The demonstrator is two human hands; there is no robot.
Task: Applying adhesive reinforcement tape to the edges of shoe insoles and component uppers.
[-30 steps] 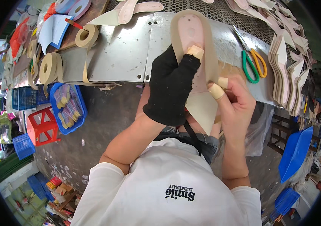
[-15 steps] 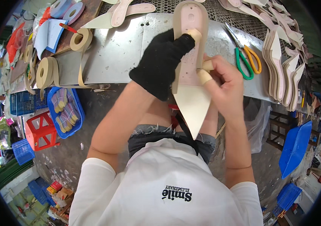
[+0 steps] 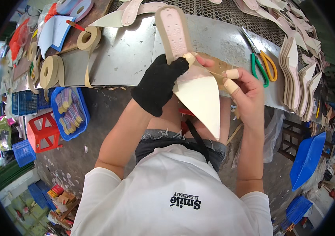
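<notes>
A shoe insole board (image 3: pixel 199 93) with a pointed cream toe and a pink heel section is held over the front edge of the metal bench, its toe toward me. My left hand (image 3: pixel 157 84), in a black glove with the thumb tip bare or taped, is closed round its middle. My right hand (image 3: pixel 250 92) has beige wraps on the thumb and index fingertips. Those two fingers pinch a thin beige tape strip (image 3: pixel 217 74), pulled out from the insole's right edge. What the left fingers do beneath the insole is hidden.
Green-and-orange-handled scissors (image 3: pixel 260 65) lie right of my hands, beside stacked insoles (image 3: pixel 289 74). Tape rolls (image 3: pixel 88 38) sit at the left with a strip hanging down. Below the bench stand a blue basket (image 3: pixel 84 118) of bundled pieces and a red stool (image 3: pixel 41 131).
The insole has shifted left and tilted, its toe now swung rightward. My right hand has drawn away from its edge to the right, with the strip stretched between. My left hand moved slightly down.
</notes>
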